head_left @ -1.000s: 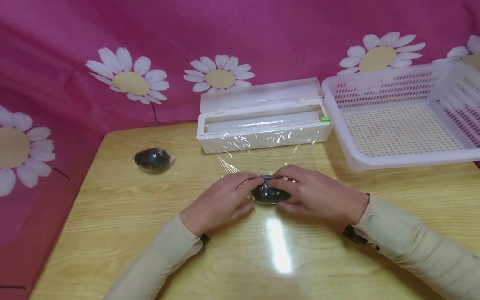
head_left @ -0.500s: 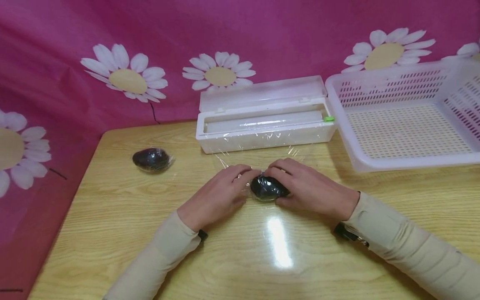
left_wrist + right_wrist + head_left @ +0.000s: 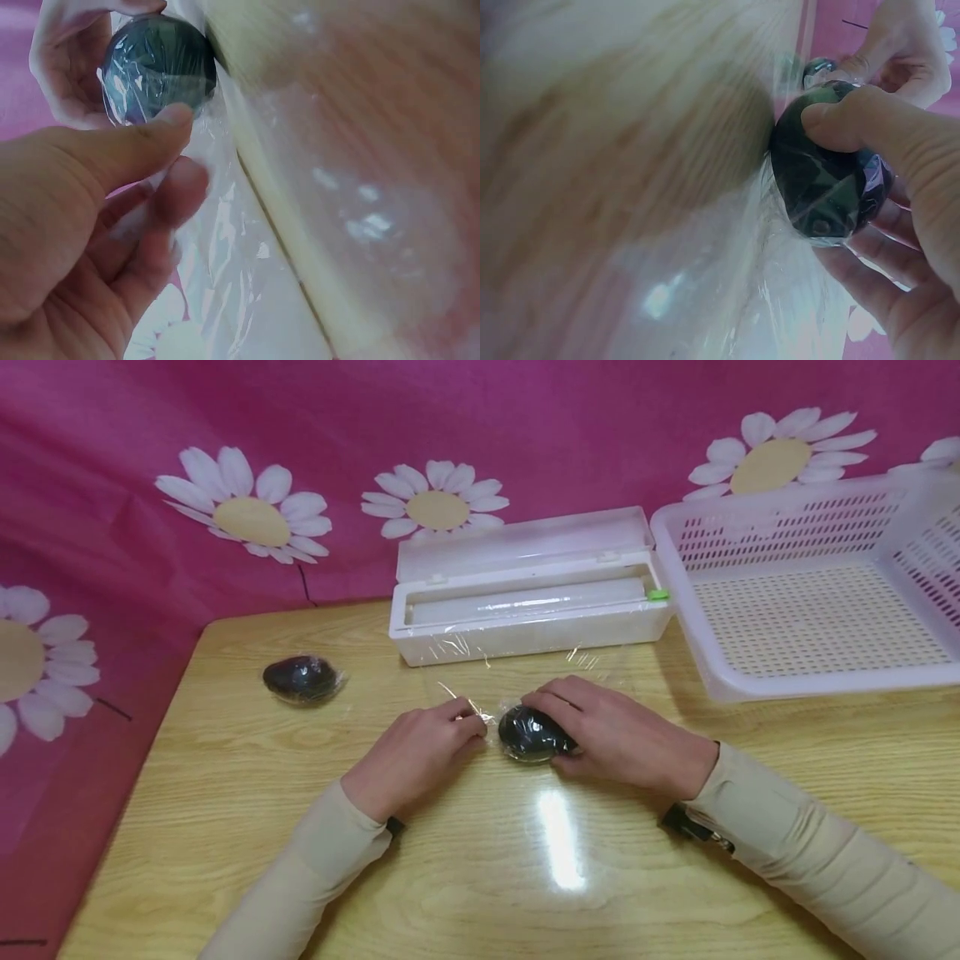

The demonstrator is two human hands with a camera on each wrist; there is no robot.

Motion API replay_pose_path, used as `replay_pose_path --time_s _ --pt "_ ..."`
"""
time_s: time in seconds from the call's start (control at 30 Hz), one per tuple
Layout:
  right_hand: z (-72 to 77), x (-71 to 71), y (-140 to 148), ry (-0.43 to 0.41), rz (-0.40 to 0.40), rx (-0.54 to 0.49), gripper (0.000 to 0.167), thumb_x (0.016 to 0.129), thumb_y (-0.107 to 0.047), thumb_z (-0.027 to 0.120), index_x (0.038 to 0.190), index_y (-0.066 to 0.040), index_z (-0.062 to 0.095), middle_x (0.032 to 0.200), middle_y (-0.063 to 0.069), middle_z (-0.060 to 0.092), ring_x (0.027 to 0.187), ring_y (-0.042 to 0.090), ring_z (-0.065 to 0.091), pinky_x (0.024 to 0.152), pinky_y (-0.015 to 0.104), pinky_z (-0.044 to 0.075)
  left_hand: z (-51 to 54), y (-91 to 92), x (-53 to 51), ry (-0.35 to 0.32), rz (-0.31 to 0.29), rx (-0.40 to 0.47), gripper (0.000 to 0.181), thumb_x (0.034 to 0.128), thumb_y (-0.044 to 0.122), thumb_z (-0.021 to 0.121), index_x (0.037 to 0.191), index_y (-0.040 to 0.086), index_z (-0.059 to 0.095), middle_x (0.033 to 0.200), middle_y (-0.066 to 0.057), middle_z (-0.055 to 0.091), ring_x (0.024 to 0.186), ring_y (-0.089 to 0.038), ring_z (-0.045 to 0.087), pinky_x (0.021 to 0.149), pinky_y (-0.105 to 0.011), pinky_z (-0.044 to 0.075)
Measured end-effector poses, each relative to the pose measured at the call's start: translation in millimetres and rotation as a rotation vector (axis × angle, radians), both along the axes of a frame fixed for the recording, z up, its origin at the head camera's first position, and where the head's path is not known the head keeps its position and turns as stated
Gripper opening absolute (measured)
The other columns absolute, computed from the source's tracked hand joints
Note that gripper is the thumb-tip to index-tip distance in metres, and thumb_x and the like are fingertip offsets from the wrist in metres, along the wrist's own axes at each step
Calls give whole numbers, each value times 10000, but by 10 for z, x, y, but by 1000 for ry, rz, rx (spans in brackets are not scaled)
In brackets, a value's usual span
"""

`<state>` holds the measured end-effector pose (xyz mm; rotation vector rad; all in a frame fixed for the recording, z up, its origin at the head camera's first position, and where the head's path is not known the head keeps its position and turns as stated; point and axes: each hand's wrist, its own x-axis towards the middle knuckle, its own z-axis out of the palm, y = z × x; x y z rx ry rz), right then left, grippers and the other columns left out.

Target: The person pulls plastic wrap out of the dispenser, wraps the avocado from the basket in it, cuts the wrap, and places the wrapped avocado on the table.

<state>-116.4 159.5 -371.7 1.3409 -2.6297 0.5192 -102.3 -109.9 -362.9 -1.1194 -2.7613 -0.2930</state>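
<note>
A dark green avocado (image 3: 531, 733) in clear cling film lies on the table. My right hand (image 3: 626, 735) grips its right side, the thumb pressing on the peel in the right wrist view. To its left, my left hand (image 3: 420, 752) pinches a gathered bit of cling film (image 3: 489, 720) between thumb and fingers. In the left wrist view the avocado's rounded end (image 3: 159, 71) shows under wrinkled film just beyond the left thumb. The film stretches back toward a roll (image 3: 532, 600) in an open white box. A second wrapped avocado (image 3: 302, 679) lies at the left.
The white dispenser box (image 3: 525, 639) stands behind the hands with its lid raised and a green slider (image 3: 657, 595) at its right end. A white perforated basket (image 3: 817, 683) sits at the back right. Behind the wooden table (image 3: 225, 827) hangs a pink flowered cloth (image 3: 570, 435).
My left hand has drawn leftward off the avocado, pulling film with its fingertips. My right hand has kept its grip on the avocado, which has barely moved.
</note>
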Motion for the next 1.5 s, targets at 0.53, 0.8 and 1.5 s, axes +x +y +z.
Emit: replay_pose_path --time_s 0.53,0.8,1.5 --pt "-8 12 16 9 27 5 633 810 -210 851 1376 -78 601 1332 77 610 1228 222 606 1053 392 565 33 8 44 11 -65 46 152 968 98 713 1107 98 776 1190 -61 720 1140 -198 715 1001 -320 591" --pt "-9 24 16 25 53 -17 622 794 -173 845 1361 -79 606 1311 67 612 1206 213 608 1053 374 560 50 61 65 8 -86 96 197 980 117 707 1171 91 750 1296 -83 686 1267 -223 673 1066 -336 557" --pt "-35 8 6 26 32 -38 600 785 -189 873 1319 -46 641 1254 92 653 1158 222 647 1025 368 577 -25 296 55 -64 -24 422 254 985 -54 597 1228 19 579 1318 -141 577 1201 -234 672 1046 -329 568"
